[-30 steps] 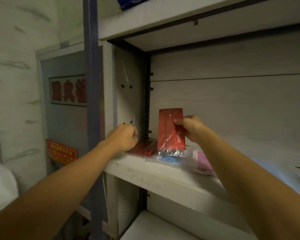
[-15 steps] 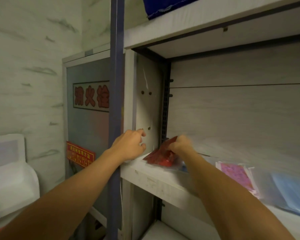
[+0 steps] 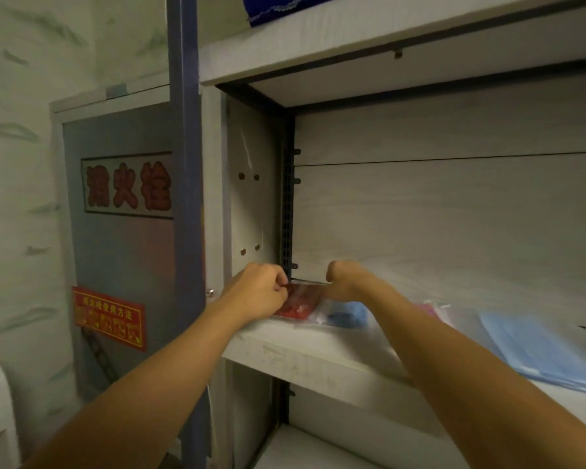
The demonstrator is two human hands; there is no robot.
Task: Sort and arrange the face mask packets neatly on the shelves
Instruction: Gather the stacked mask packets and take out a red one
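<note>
Red face mask packets (image 3: 298,301) lie in a small pile in the left back corner of the white shelf (image 3: 318,360). My left hand (image 3: 261,292) pinches the pile's left end with curled fingers. My right hand (image 3: 344,280) grips its right end, fingers curled down over it. A blue mask packet (image 3: 347,314) in clear wrap lies just right of the red ones, partly under my right forearm. A pink packet (image 3: 435,308) peeks out behind that forearm. A larger light blue packet (image 3: 538,350) lies flat further right.
The shelf bay has a side panel (image 3: 251,198) close on the left and a back wall behind. Another shelf board (image 3: 352,38) sits overhead with a dark blue item (image 3: 285,8) on it. A blue upright post (image 3: 183,164) and a fire hydrant cabinet (image 3: 122,231) stand to the left.
My right hand laid the upright red packet down onto the red pile in the corner. Both hands now hold the pile's ends; the view has shifted left and closer.
</note>
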